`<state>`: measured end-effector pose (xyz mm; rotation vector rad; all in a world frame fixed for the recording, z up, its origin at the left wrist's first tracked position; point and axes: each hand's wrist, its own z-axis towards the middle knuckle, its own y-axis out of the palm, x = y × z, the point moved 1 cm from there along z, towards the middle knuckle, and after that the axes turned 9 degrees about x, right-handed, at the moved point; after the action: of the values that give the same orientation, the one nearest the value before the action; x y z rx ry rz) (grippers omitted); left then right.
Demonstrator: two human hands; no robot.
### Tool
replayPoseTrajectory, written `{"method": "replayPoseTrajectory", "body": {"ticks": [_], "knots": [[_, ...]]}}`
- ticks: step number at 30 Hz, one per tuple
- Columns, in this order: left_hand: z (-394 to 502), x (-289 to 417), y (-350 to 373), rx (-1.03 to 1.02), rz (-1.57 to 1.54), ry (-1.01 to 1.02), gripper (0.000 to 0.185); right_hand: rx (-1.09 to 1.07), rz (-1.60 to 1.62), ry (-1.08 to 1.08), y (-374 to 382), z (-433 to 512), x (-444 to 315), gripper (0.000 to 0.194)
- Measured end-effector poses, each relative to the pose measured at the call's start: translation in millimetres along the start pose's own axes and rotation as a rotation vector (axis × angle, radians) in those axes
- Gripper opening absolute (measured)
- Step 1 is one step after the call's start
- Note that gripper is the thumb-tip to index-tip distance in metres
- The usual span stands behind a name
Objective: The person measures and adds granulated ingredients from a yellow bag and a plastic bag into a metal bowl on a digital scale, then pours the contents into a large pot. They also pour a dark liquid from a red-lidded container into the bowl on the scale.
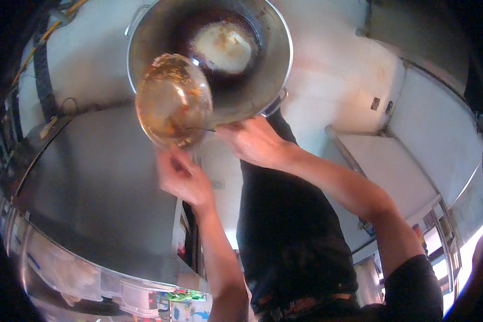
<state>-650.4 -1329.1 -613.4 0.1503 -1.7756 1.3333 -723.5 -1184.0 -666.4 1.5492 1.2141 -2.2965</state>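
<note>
My left hand grips the lower rim of a metal bowl, which is tilted with its inside facing me. Orange-brown residue with chopped bits coats its wall. My right hand is closed on a thin utensil whose far end reaches into the bowl; its exact kind cannot be told. Beyond the bowl and partly behind it is a large metal pot with side handles. Dark liquid lies in the pot, with a pale, whitish mass in its middle.
A grey metal worktop extends on the left, with a dark cable along its far side. Clear plastic containers sit near the bottom left. White panels and a pale box-like unit stand at the right.
</note>
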Motion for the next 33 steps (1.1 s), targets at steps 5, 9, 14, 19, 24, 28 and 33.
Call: {"method": "replayPoseTrajectory", "body": {"ticks": [5,9,14,19,24,28,33], "knots": [[-1,8,-2,0.018,0.01,0.006,0.014,0.021,-0.312,0.273,-7,-9,22,0.011],[-6,11,-3,-0.053,0.077,-0.071,0.015,-0.219,-0.23,0.06,-4,-18,38,0.021],[-11,11,-2,-0.038,0.107,-0.037,0.02,0.025,-0.399,0.166,-23,-19,75,0.017],[-8,2,2,-0.033,0.001,-0.15,0.022,-0.178,-0.333,0.044,-13,-23,68,0.016],[6,-2,-6,-0.063,0.101,-0.096,0.021,0.015,-0.419,0.292,-6,-7,83,0.016],[3,-2,-4,-0.06,0.083,-0.177,0.017,-0.083,-0.332,0.176,-11,-11,85,0.017],[-3,5,-9,-0.034,0.067,-0.111,0.015,-0.068,-0.472,0.456,-27,-23,72,0.019]]}}
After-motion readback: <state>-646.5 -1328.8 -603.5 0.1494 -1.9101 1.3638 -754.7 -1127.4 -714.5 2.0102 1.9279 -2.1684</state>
